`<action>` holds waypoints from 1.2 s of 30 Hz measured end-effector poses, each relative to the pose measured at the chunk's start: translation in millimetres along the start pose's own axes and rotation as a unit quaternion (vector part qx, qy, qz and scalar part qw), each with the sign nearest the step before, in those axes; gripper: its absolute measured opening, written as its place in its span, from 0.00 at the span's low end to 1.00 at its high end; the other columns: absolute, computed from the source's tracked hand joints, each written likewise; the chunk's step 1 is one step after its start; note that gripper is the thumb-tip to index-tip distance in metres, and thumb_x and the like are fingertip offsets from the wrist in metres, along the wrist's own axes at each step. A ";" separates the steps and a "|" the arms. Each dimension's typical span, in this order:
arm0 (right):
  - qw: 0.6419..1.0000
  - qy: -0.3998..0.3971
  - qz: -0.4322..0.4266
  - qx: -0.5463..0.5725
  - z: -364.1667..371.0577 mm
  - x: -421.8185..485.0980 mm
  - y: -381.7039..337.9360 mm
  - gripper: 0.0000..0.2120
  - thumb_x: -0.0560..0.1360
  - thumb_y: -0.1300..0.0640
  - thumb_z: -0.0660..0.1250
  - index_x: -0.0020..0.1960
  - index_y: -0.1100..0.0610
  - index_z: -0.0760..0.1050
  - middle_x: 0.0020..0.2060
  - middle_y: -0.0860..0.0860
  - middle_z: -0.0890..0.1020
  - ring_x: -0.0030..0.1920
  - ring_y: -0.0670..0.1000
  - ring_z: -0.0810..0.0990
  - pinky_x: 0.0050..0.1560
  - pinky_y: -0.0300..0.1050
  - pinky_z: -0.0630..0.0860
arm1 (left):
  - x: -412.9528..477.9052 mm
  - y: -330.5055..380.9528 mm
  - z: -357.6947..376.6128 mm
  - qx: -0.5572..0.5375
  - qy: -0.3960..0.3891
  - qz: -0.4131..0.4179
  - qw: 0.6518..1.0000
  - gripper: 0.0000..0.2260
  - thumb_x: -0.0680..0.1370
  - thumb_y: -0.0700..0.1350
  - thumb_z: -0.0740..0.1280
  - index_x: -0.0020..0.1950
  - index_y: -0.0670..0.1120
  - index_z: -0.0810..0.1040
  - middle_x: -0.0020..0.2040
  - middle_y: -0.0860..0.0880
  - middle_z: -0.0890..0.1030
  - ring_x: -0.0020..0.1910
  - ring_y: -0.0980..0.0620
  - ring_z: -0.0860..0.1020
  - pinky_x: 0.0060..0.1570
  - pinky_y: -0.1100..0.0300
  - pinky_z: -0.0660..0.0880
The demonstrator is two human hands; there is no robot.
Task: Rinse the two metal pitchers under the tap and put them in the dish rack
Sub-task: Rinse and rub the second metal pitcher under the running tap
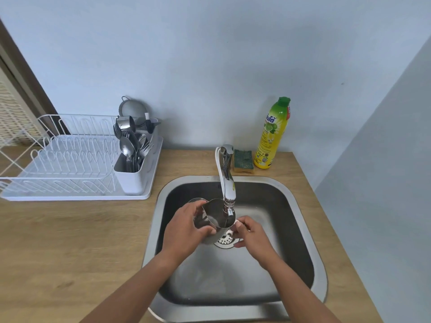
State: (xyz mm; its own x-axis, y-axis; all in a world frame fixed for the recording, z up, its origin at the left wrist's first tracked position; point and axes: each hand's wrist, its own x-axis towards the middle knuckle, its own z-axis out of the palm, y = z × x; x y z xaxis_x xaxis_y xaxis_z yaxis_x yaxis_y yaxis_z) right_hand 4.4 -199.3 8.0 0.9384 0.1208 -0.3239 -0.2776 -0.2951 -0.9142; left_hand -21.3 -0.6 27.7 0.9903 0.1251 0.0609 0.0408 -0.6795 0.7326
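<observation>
A shiny metal pitcher is held over the sink, its open mouth right under the spout of the chrome tap. My left hand grips the pitcher's body from the left, thumb near the pouring lip. On the right side, my right hand pinches the handle. Just behind my left hand shows the thin rim of a second metal pitcher, which is mostly hidden. The white dish rack stands on the wooden counter to the left of the sink.
The rack's cutlery holder is full of spoons and forks, with a metal cup and a strainer behind it. A green sponge and a yellow dish soap bottle stand behind the sink. A drain strainer lies below the pitcher.
</observation>
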 end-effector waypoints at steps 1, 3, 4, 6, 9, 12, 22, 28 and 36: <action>1.000 -0.009 0.006 -0.007 0.5 -0.8 -0.6 0.09 0.82 0.58 0.58 0.48 0.57 0.76 0.44 0.55 0.82 0.42 0.52 0.81 0.36 0.42 0.80 | -1.8 -1.1 -0.3 0.001 0.001 -0.005 1.000 0.33 0.65 0.55 0.79 0.67 0.58 0.72 0.59 0.61 0.76 0.57 0.59 0.76 0.56 0.61 0.75; 0.999 -0.024 0.016 -0.024 -0.9 -3.4 -0.9 0.10 0.82 0.58 0.57 0.49 0.58 0.75 0.40 0.54 0.81 0.38 0.53 0.81 0.34 0.44 0.79 | -5.4 -2.6 0.7 -0.001 -0.007 -0.025 1.000 0.32 0.65 0.59 0.78 0.67 0.58 0.73 0.58 0.61 0.77 0.55 0.60 0.76 0.55 0.63 0.76; 0.999 -0.030 0.021 -0.035 -3.1 -4.9 -0.8 0.10 0.82 0.58 0.56 0.48 0.57 0.75 0.38 0.54 0.80 0.37 0.53 0.81 0.32 0.44 0.77 | -6.7 -4.0 2.3 -0.005 -0.015 -0.035 0.999 0.32 0.65 0.61 0.78 0.66 0.58 0.73 0.57 0.61 0.77 0.54 0.60 0.77 0.55 0.63 0.76; 0.996 -0.038 0.033 -0.070 -9.8 -7.8 -1.2 0.10 0.82 0.57 0.56 0.47 0.55 0.75 0.36 0.54 0.79 0.34 0.53 0.81 0.29 0.43 0.74 | -9.3 -4.9 5.4 -0.025 -0.037 -0.060 0.997 0.31 0.64 0.62 0.78 0.64 0.59 0.74 0.54 0.63 0.79 0.52 0.61 0.79 0.56 0.61 0.78; 0.986 -0.039 0.036 -0.155 -25.5 -11.0 -5.2 0.10 0.81 0.53 0.58 0.47 0.54 0.76 0.34 0.52 0.79 0.33 0.53 0.83 0.28 0.42 0.74 | -13.2 -5.8 13.8 -0.073 -0.073 -0.098 0.990 0.21 0.63 0.59 0.80 0.52 0.62 0.77 0.46 0.62 0.84 0.47 0.64 0.81 0.55 0.60 0.79; 0.973 -0.031 0.015 -0.230 -42.0 -13.1 -11.1 0.09 0.79 0.50 0.60 0.44 0.50 0.77 0.33 0.49 0.80 0.34 0.50 0.82 0.32 0.43 0.76 | -15.4 -4.9 25.1 -0.114 -0.093 -0.127 0.981 0.20 0.61 0.53 0.82 0.48 0.61 0.78 0.45 0.57 0.85 0.45 0.62 0.83 0.54 0.58 0.80; 0.972 0.045 -0.041 -0.229 -43.2 -10.7 -14.3 0.08 0.78 0.52 0.65 0.43 0.53 0.79 0.40 0.50 0.83 0.40 0.50 0.79 0.43 0.46 0.75 | -0.4 9.6 33.7 -0.088 -0.049 -0.074 0.992 0.32 0.63 0.45 0.82 0.63 0.56 0.74 0.56 0.59 0.79 0.54 0.62 0.77 0.53 0.65 0.74; 0.995 0.004 -0.013 -0.098 -25.4 -9.3 -5.6 0.09 0.78 0.58 0.65 0.40 0.51 0.77 0.39 0.53 0.81 0.42 0.53 0.80 0.44 0.52 0.82 | -3.2 -1.7 17.1 -0.042 -0.055 -0.046 0.997 0.33 0.65 0.50 0.81 0.66 0.58 0.71 0.56 0.64 0.76 0.56 0.62 0.75 0.57 0.63 0.73; 0.989 -0.002 0.048 -0.142 -53.2 -14.4 -0.7 0.08 0.79 0.57 0.63 0.42 0.54 0.77 0.44 0.57 0.84 0.39 0.52 0.79 0.33 0.43 0.79 | -17.8 4.2 44.8 -0.105 -0.086 -0.107 0.985 0.28 0.60 0.51 0.82 0.54 0.61 0.73 0.51 0.61 0.83 0.53 0.63 0.80 0.59 0.57 0.76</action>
State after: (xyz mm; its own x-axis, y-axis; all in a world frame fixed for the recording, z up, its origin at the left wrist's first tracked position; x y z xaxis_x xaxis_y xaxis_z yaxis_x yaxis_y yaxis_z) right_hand 2.0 -251.3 26.2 0.9095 0.0818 -0.4076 -0.2966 -0.5596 -0.7739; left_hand -32.9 -38.1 -0.7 0.9707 0.1118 -0.2129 0.2403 -0.4851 0.8408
